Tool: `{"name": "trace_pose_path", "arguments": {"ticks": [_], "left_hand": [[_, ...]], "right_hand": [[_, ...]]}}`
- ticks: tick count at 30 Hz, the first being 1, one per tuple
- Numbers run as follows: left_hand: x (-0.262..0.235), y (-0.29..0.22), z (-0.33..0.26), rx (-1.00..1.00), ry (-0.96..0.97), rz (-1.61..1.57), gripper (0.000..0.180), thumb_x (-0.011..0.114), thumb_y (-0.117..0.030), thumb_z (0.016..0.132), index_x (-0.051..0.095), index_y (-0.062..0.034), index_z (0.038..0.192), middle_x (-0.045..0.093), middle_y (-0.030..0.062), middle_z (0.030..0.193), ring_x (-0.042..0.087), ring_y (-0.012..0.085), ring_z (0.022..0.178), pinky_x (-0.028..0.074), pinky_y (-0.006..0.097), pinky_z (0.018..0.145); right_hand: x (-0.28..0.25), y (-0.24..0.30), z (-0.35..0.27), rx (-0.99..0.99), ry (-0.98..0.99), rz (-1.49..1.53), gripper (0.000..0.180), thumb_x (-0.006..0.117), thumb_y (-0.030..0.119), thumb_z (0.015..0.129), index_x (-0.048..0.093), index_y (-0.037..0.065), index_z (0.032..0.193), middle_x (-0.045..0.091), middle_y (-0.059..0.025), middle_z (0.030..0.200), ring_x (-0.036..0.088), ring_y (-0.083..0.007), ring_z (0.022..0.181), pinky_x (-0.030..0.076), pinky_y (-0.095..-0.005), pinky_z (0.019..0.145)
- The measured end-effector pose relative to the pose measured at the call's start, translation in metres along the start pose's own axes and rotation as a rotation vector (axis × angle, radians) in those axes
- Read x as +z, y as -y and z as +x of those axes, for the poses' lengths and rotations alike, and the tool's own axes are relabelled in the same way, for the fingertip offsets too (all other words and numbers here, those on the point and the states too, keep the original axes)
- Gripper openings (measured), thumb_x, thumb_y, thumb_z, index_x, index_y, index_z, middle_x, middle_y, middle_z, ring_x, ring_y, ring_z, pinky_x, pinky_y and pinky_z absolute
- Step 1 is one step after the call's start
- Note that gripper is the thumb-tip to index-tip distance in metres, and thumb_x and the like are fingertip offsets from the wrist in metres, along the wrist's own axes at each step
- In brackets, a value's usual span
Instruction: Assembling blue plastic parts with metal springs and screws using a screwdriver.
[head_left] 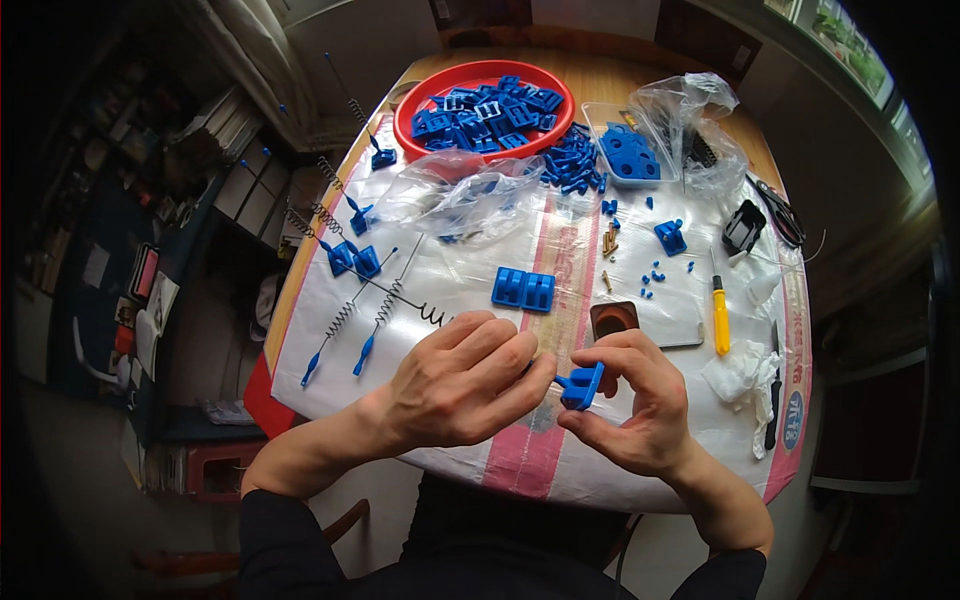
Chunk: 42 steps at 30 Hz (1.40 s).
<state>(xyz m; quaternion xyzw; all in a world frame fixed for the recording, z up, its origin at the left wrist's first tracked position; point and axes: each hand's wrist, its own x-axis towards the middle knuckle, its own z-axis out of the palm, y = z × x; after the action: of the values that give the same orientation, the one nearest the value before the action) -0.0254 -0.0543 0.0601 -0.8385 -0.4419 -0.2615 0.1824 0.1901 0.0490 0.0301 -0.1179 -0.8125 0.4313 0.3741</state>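
Note:
My right hand (pixel 640 400) pinches a small blue plastic bracket (pixel 583 386) between thumb and fingers, over the near part of the table. Right beside it, my left hand (pixel 465 380) is closed around a black wire with a coiled spring section (pixel 432 315), which runs out from behind the knuckles toward the upper left. A blue tip reaches from the left fingers to the bracket; how they join is hidden by the fingers. Beyond my hands lie two blue brackets (pixel 523 289) side by side. A dark brown, round-hollowed block (pixel 613 319) sits just past my right hand.
Several blue-ended spring wires (pixel 340 320) lie at the left. A red basin (pixel 405 125) of blue parts stands at the back, near loose blue pieces (pixel 573 160), a clear tub (pixel 640 181) and plastic bags (pixel 460 190). A yellow screwdriver (pixel 720 315), scissors (pixel 783 215) and crumpled tissue (pixel 740 375) are at right.

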Motion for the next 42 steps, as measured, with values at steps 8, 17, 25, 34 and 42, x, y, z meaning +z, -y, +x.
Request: {"name": "trace_pose_path", "arguments": {"ticks": [8,17,25,34,42], "left_hand": [[-0.016,-0.041,-0.055,-0.230,-0.074,-0.343,0.027,0.081,-0.008,0.075,0.072,-0.0029,0.100,0.068,0.0094,0.104,0.065,0.0193,0.084,0.051,0.031,0.071],[-0.035,-0.026,-0.102,-0.891,-0.442,-1.442,0.037,0.059,-0.011,0.102,0.051,0.0010,0.136,0.060,0.0186,0.128,0.065,0.0215,0.106,0.056,0.032,0.083],[-0.091,0.030,-0.152,-0.868,-0.727,-0.625,0.016,0.045,-0.010,0.106,0.057,-0.0017,0.112,0.068,0.0168,0.105,0.066,0.0195,0.095,0.054,0.032,0.085],[-0.041,0.184,-0.216,-1.156,-0.761,-0.527,0.013,0.056,-0.016,0.105,0.062,-0.0058,0.111,0.072,0.0045,0.094,0.065,0.0080,0.087,0.050,0.024,0.083],[-0.004,0.221,-0.199,-1.301,-0.559,-0.530,0.011,0.055,-0.010,0.103,0.062,-0.0064,0.111,0.069,0.0004,0.088,0.059,0.0019,0.078,0.047,0.019,0.069]], "right_hand": [[0.019,-0.003,-0.006,0.283,-0.004,0.417,0.044,0.080,0.001,0.083,0.060,-0.001,0.123,0.063,-0.0045,0.099,0.064,-0.0092,0.088,0.054,-0.0258,0.075],[0.076,0.019,0.037,0.538,0.364,0.673,0.042,0.076,0.007,0.089,0.059,-0.002,0.126,0.067,-0.0083,0.110,0.068,-0.0139,0.102,0.056,-0.0303,0.091],[0.130,-0.016,0.123,0.043,0.455,0.079,0.039,0.079,0.019,0.087,0.065,-0.004,0.116,0.068,-0.0176,0.106,0.072,-0.0243,0.087,0.058,-0.0345,0.079],[0.212,-0.068,0.203,0.080,0.442,-0.246,0.036,0.075,0.017,0.087,0.067,-0.006,0.114,0.071,-0.0220,0.103,0.073,-0.0280,0.087,0.057,-0.0382,0.080],[0.209,-0.074,0.212,0.198,0.298,-0.075,0.025,0.070,0.021,0.090,0.072,-0.004,0.093,0.073,-0.0207,0.084,0.072,-0.0304,0.078,0.054,-0.0392,0.075]]}}
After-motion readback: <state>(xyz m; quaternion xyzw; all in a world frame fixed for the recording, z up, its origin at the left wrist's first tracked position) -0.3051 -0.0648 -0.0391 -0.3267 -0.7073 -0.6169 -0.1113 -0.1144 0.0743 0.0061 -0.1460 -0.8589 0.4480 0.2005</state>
